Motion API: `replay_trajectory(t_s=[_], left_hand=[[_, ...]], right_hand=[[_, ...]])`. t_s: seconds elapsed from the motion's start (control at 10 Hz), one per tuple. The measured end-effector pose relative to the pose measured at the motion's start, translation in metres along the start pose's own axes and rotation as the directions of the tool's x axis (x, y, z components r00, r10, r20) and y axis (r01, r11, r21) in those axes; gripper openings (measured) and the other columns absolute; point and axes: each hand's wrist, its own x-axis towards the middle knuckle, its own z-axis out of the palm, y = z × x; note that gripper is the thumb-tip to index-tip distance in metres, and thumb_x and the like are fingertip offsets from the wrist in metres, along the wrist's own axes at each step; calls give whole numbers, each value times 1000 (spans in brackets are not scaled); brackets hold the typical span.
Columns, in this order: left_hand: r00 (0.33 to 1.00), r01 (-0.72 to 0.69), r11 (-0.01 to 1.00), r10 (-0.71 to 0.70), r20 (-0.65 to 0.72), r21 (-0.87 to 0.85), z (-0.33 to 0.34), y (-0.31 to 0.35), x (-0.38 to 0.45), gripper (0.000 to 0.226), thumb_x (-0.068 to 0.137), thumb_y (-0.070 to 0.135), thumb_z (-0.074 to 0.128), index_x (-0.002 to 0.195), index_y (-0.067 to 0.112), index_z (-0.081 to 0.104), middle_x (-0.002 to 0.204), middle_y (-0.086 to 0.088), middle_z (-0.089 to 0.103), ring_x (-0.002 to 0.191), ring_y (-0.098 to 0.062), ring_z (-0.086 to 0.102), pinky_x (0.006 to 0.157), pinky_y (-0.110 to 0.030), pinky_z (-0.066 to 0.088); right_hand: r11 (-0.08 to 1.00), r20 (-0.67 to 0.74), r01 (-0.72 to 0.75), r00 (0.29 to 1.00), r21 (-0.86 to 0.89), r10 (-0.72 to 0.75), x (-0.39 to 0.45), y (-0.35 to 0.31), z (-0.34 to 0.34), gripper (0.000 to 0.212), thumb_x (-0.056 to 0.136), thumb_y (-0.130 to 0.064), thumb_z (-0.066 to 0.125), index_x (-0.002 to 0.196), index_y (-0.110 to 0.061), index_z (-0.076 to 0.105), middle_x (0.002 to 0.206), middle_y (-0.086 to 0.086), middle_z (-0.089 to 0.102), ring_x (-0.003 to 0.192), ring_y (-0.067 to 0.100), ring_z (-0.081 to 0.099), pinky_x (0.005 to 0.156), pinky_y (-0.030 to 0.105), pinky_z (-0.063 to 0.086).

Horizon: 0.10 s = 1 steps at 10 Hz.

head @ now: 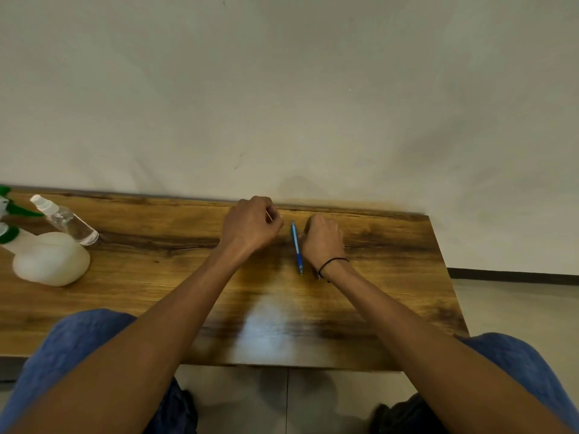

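A blue pen (296, 247) is seen on the wooden table (391, 277), in the gap between the two hands and just beside the thumb side of the right hand (322, 241), its tip pointing back toward the wrist. The right hand is curled into a loose fist, knuckles up, with a black band (332, 264) worn at the wrist; whether its fingers are closed on the pen or merely lie against it cannot be told, since the contact is hidden by the hand itself. The left hand (250, 225) is curled as well, and a thin pale stick (269, 215) is pinched at its fingertips, only a short length of it showing. The pen is judged to be light, stiff and smooth, so it is likely to roll or slip if nudged from the side; it is best taken near the middle of the barrel, between thumb and forefinger, with little force needed. The stick is judged to be lighter yet and possibly easy to bend or snap, so a gentle pinch is called for. Well off beyond the left hand's outer side, a clear spray bottle (67, 222) and a white bottle (50, 258) are standing.
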Motion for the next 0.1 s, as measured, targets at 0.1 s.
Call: replay_trajectory(t_s=[0.1], left_hand=[[996,-61,998,59,-68,-18,-10,-4,-19,15,98,35,65,98,22,73,85,7,73,74,-11,67,65,-30,55]], right_hand=[[1000,-88,22,996,6,-21,-8,8,-16,8,91,-3,64,87,-8,70,95,13,72,91,36,70,71,43,61]])
